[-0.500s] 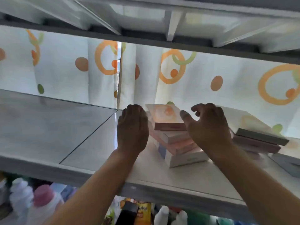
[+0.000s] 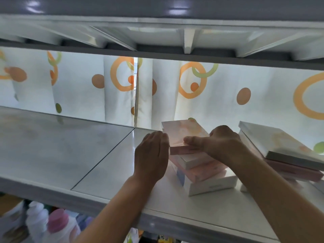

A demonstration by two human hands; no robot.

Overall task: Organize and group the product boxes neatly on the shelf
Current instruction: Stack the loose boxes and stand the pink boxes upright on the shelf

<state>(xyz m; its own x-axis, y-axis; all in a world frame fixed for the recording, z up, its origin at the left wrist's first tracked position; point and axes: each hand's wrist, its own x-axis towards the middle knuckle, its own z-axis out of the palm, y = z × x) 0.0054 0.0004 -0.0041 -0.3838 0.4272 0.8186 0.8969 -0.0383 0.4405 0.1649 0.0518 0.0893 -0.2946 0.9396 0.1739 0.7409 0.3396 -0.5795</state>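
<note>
The person is squaring up the skewed stack of boxes (image 2: 198, 165) near the shelf (image 2: 87, 155) front edge: left hand (image 2: 151, 155) pressing flat-fingered against its side, right hand (image 2: 219, 142) gripping the top box (image 2: 182, 132). Next, I reckon, aligning edges gently.

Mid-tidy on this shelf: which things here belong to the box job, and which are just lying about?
Part of the job:
- middle stack of boxes
- top pink box, held at its sides by the left hand and right hand
- right-hand stack of boxes
- shelf

Just lying about:
- bottles on the shelf below
- patterned curtain behind
</note>
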